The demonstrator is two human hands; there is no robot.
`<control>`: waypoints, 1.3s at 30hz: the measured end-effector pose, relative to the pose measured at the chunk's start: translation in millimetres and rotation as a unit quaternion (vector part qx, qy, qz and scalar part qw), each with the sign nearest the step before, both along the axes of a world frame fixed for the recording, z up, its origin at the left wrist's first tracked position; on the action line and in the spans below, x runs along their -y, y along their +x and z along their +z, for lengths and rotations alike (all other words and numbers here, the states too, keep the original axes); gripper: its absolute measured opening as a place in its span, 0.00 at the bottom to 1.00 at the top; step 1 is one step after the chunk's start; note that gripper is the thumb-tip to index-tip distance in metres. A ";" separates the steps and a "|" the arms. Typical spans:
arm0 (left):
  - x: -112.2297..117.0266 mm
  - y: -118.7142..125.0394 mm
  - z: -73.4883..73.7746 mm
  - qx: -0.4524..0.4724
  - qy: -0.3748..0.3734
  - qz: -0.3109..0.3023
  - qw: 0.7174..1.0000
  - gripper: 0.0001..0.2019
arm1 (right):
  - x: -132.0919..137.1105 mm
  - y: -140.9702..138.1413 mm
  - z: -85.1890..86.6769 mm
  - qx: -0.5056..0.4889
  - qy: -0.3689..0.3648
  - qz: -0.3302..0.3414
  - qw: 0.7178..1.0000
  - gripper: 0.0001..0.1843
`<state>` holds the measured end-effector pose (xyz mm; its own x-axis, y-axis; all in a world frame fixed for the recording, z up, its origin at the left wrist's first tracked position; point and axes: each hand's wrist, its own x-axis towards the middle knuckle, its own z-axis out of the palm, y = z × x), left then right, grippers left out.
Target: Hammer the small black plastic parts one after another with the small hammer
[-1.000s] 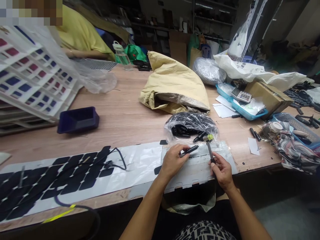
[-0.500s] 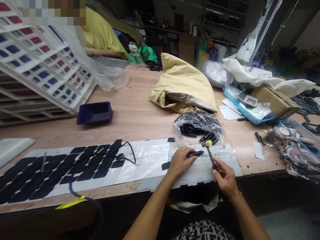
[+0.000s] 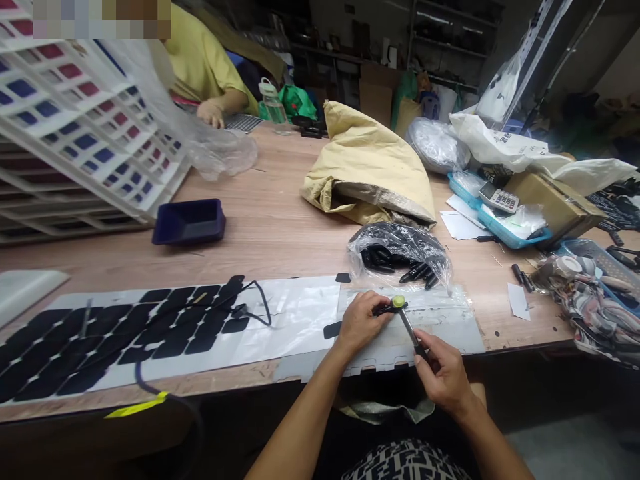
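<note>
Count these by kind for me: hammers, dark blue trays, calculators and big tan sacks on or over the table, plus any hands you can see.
Hammer: 1
Dark blue tray: 1
Calculator: 1
Tan sack: 1
Left hand, right hand and co-worker's hand: 3
Total: 7

The left hand (image 3: 361,325) pinches, apparently palm-down, while the right hand (image 3: 443,368) curls inward.

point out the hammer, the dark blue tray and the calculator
Hammer (image 3: 408,325), head view: on its metal shaft.
Dark blue tray (image 3: 190,223), head view: on its bare inside.
Calculator (image 3: 501,199), head view: on its keys.
</note>
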<state>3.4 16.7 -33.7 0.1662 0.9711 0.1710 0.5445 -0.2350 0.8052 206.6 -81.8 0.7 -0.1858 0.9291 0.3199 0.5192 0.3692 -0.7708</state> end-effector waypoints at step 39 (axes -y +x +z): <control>114.1 6.0 19.6 0.067 -0.264 -0.307 0.912 0.14 | -28.1 26.4 -14.6 -0.323 -0.142 -0.071 0.933 0.21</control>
<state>9.4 -97.4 -14.1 0.7180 0.6552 -0.2349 0.3292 -0.0224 0.9440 233.0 -53.7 -13.9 0.0922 0.9939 0.0599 -0.0589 0.0655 -0.9961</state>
